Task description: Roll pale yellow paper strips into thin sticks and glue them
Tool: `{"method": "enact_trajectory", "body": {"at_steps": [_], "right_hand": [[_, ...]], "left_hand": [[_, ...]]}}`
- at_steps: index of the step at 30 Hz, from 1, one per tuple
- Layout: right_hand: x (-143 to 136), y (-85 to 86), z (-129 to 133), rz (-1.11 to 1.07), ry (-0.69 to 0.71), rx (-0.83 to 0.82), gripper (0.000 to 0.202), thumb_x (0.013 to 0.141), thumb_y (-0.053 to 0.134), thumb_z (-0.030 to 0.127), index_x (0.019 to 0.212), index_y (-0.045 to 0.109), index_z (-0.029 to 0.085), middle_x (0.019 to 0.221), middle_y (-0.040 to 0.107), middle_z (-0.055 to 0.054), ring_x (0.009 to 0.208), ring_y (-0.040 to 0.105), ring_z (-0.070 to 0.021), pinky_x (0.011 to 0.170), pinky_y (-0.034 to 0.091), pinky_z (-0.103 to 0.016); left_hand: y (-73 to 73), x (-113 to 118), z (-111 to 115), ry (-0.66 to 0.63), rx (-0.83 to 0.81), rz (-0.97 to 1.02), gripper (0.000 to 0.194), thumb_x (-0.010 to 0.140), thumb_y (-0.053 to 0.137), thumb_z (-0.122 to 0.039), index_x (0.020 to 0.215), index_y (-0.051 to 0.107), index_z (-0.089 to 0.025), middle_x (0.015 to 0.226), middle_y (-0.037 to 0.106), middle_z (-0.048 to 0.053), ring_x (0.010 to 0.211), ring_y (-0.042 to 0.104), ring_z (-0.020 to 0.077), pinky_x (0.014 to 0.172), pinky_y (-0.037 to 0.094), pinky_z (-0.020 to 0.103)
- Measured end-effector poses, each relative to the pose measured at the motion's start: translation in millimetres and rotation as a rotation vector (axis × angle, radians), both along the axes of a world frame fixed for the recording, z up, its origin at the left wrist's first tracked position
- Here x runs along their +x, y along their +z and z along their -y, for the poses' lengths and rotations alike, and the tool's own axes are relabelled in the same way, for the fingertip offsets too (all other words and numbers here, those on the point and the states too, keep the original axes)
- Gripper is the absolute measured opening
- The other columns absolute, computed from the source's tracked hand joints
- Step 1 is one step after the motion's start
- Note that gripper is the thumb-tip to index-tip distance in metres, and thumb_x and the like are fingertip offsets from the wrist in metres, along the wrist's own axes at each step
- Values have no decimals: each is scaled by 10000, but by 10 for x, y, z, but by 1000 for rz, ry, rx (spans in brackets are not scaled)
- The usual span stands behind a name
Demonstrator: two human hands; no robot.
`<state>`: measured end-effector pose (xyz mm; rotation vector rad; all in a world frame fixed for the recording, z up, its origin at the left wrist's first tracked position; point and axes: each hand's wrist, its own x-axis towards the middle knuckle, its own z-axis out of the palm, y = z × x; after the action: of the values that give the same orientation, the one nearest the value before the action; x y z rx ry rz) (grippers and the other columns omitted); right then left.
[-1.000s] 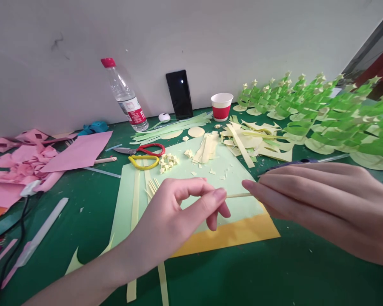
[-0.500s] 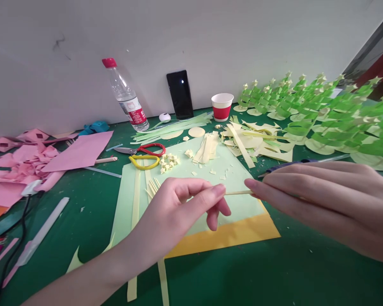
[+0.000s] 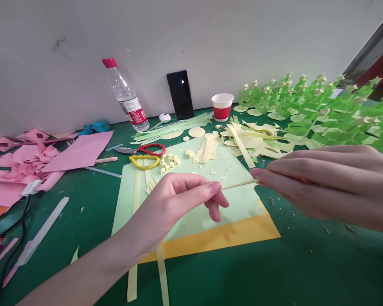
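A thin pale-yellow stick, perhaps rolled paper [image 3: 238, 185], stretches between my two hands above the light green sheets. My left hand [image 3: 187, 199] pinches its left end between thumb and forefinger. The right end disappears into my right hand [image 3: 325, 182], whose fingers lie pressed together and hide that end. Under and beyond the left hand are more thin pale sticks [image 3: 152, 184], partly covered by it. A cluster of small folded paper stars [image 3: 170, 162] sits on the light green paper [image 3: 230, 208], with cut pale strips [image 3: 207, 148] nearby.
Scissors [image 3: 147, 155] with red and yellow handles lie behind the left hand. A bottle [image 3: 127, 97], a phone [image 3: 180, 94] and a paper cup [image 3: 222, 107] stand by the wall. Green paper plants [image 3: 319, 106] fill the right; pink paper [image 3: 79, 151] lies left.
My right hand has risen slightly and moved right, so the stick tilts up toward that side. My left hand has shifted a little left and up. Both still hold the stick.
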<state>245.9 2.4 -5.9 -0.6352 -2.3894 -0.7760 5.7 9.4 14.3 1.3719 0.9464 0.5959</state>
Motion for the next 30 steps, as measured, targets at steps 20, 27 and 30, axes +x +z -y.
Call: {"method": "enact_trajectory", "body": {"at_steps": [20, 27, 30], "right_hand": [[39, 108, -50, 99, 13, -48, 174, 1015, 340, 158, 981, 508, 190, 768, 667, -2, 642, 601, -80, 540, 452, -285], [63, 198, -114, 190, 11, 21, 305, 1037, 247, 174, 997, 549, 188, 779, 671, -8, 632, 595, -61, 567, 451, -254], [110, 244, -123, 200, -1, 18, 367, 1042, 222, 194, 974, 582, 207, 794, 676, -8, 665, 604, -54, 562, 454, -238]], "left_hand": [[12, -24, -37, -19, 241, -151, 357, 918, 495, -376, 692, 733, -235, 641, 693, -43, 674, 614, 108, 685, 491, 195], [58, -26, -50, 45, 304, -243, 206, 803, 659, -309, 610, 677, -237, 587, 655, -56, 629, 610, 125, 662, 480, 236], [69, -33, -60, 103, 301, -267, 145, 747, 721, -312, 630, 678, -238, 583, 647, -65, 573, 570, 112, 599, 458, 233]]}}
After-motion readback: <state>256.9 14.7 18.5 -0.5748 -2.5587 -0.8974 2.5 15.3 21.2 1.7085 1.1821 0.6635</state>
